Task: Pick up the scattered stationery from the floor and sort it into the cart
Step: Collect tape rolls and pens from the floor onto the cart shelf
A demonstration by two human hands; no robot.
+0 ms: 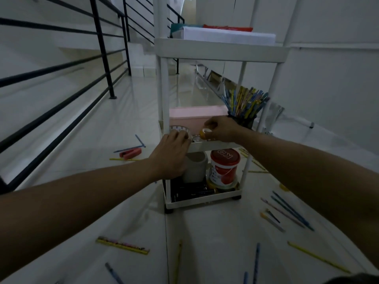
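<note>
A white three-tier cart (217,52) stands ahead on the tiled floor. My right hand (222,129) holds a small yellow and white round item (205,133) over the middle shelf, in front of a pink box (196,114). My left hand (171,153) rests against the middle shelf's front rim, fingers curled beside a roll of clear tape (180,129); whether it grips the tape is hidden. A black cup full of pencils (243,107) stands at the shelf's right. Pencils, brushes (287,211) and a yellow ruler (123,245) lie scattered on the floor.
A pink stapler (130,152) and more pencils lie left of the cart. The bottom shelf holds a white jar (194,166) and a red-lidded tub (224,168). Black railings (102,48) run along the left; a wall is on the right. Boxes sit on the top shelf.
</note>
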